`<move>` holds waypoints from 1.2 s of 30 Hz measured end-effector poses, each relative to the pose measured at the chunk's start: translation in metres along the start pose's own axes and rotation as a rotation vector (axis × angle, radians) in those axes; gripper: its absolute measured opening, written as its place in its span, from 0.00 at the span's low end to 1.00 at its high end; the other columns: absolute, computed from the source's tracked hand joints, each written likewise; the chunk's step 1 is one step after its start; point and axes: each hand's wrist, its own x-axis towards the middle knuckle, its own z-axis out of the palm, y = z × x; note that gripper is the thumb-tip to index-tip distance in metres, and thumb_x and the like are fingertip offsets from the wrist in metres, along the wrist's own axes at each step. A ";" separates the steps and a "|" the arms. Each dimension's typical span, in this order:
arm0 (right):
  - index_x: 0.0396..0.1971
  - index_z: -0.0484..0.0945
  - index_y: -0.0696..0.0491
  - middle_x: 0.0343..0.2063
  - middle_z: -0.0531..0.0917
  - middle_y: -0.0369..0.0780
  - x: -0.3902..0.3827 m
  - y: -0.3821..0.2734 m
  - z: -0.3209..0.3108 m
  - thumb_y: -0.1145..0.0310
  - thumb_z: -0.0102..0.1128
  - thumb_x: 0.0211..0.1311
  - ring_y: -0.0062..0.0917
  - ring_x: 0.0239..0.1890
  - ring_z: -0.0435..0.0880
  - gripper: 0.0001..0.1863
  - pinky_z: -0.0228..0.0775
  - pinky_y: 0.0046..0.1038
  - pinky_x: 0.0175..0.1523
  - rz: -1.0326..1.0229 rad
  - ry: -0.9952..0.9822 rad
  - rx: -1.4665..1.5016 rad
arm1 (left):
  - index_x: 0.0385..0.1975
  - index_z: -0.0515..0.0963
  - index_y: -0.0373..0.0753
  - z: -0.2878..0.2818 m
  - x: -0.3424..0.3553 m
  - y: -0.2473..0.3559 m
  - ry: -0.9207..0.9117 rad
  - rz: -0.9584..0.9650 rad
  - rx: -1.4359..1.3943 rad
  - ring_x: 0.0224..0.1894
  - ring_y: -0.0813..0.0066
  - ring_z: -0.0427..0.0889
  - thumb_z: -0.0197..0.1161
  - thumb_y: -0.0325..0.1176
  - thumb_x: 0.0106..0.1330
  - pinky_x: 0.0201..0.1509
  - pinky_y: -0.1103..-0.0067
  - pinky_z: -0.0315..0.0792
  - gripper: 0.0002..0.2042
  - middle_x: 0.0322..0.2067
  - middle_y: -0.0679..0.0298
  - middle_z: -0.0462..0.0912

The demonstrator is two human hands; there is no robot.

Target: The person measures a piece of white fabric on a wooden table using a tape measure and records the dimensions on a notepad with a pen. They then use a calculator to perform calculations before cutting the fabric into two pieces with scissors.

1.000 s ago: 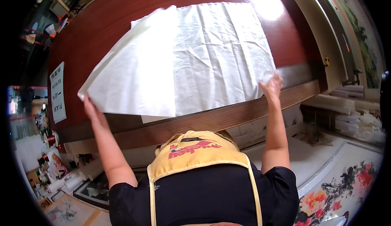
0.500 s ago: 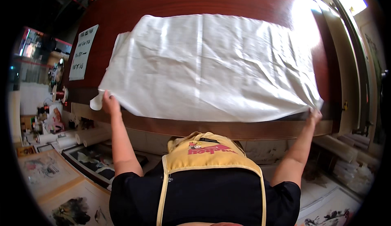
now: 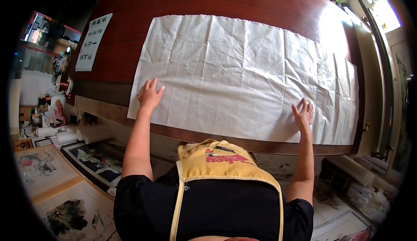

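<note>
A large whitish sheet of fabric point(image 3: 226, 76), creased and slightly glossy, lies spread across the dark red table. My left hand point(image 3: 150, 96) rests on it near its left edge, palm down with fingers spread. Toward the right part of the sheet, my right hand point(image 3: 303, 114) also lies on it, fingers apart. Neither hand grips anything. Wrinkles run through the sheet, most densely beyond my right hand.
The polished red table point(image 3: 182, 0) shows beyond the sheet. A paper strip with black brush writing point(image 3: 93, 43) lies at its left. Paper rolls point(image 3: 93, 133) and ink paintings point(image 3: 67, 217) stand low at the left; more rolls point(image 3: 354, 171) sit low at the right.
Both hands have let go of the sheet's near corners and now lie flat on it, closer together. The sheet has settled flatter and reaches farther right.
</note>
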 end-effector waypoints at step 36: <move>0.53 0.75 0.61 0.48 0.82 0.56 -0.264 0.019 -0.022 0.71 0.47 0.64 0.48 0.54 0.79 0.20 0.71 0.41 0.56 -0.225 -1.085 0.295 | 0.69 0.66 0.51 0.075 -0.049 0.217 0.567 0.982 -0.051 0.75 0.46 0.49 0.55 0.54 0.70 0.71 0.41 0.45 0.30 0.72 0.58 0.58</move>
